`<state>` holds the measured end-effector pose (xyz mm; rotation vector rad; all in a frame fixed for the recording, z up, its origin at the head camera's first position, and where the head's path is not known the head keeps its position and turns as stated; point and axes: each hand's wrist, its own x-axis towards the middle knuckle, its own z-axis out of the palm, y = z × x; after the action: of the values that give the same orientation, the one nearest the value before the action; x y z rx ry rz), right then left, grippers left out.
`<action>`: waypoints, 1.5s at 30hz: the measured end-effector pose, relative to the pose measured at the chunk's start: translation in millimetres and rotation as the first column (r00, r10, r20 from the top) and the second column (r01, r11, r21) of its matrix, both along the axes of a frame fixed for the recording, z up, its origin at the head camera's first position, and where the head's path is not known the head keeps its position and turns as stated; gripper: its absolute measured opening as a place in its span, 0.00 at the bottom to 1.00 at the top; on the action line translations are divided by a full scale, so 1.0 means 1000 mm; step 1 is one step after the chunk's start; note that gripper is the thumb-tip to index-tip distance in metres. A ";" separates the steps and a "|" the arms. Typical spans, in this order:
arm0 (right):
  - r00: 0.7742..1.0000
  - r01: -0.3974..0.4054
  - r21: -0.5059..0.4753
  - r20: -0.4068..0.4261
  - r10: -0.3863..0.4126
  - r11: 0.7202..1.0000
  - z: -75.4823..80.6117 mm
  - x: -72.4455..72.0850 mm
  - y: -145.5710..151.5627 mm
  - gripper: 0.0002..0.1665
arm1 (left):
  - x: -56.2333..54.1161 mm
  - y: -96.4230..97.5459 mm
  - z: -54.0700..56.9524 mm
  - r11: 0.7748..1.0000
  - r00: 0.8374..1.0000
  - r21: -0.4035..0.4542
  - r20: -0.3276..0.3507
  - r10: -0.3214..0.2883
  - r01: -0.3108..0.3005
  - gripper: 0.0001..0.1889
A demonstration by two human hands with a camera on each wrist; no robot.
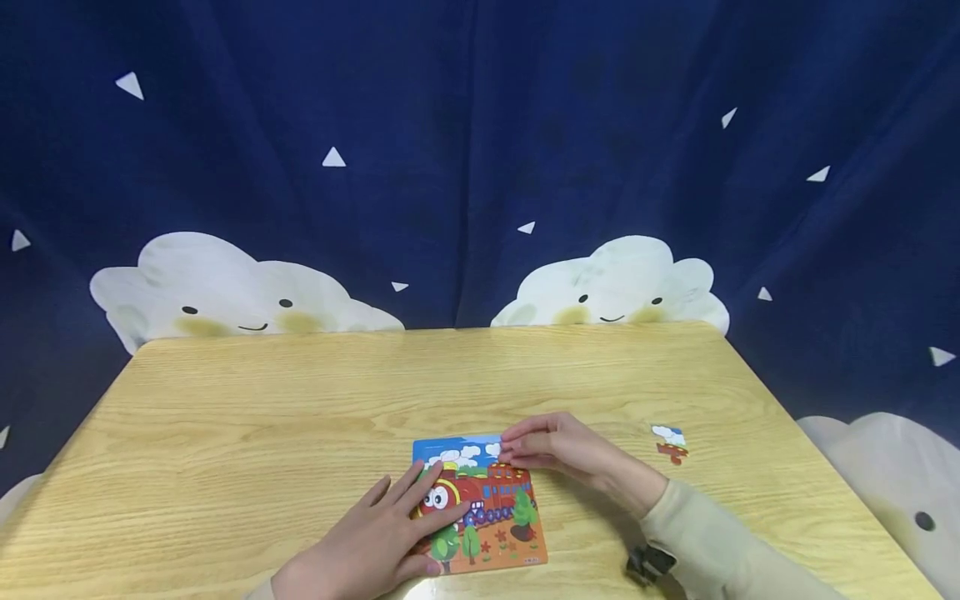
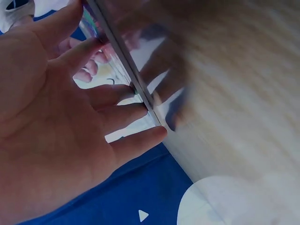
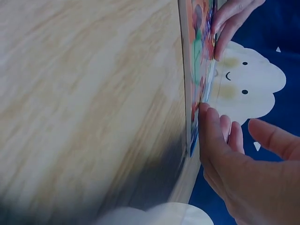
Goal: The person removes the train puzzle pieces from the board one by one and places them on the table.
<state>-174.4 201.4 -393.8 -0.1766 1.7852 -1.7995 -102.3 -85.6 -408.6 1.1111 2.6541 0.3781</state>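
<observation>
A jigsaw puzzle (image 1: 495, 542) with a red cartoon train, trees and clouds lies flat in its tray near the front of the table. My left hand (image 1: 375, 529) rests on its left side with fingers spread and straight, covering part of the picture. At the upper right corner, fingertips of my right hand (image 1: 558, 450) touch the puzzle and hide that corner. In the right wrist view the right thumb stands apart from the fingers (image 3: 213, 129), which meet the edge of the puzzle (image 3: 196, 61). Whether a piece lies under them is hidden.
To the right on the wooden table (image 1: 300, 400) lie loose puzzle pieces (image 1: 670, 440), blue-white and red-brown, close together. A dark device (image 1: 649, 564) sits at the right wrist. Behind the table hangs a dark blue curtain (image 1: 450, 167) with clouds and white triangles.
</observation>
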 end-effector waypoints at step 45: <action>0.788 0.218 0.531 -0.591 0.174 0.819 -0.012 -0.003 0.002 0.10 | -0.003 0.001 0.002 1.000 1.000 0.001 -0.029 0.010 -0.010 0.30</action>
<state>-177.6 203.0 -405.4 -0.5532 2.7339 -1.1715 -105.7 -84.8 -406.2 1.1129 2.6858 0.3669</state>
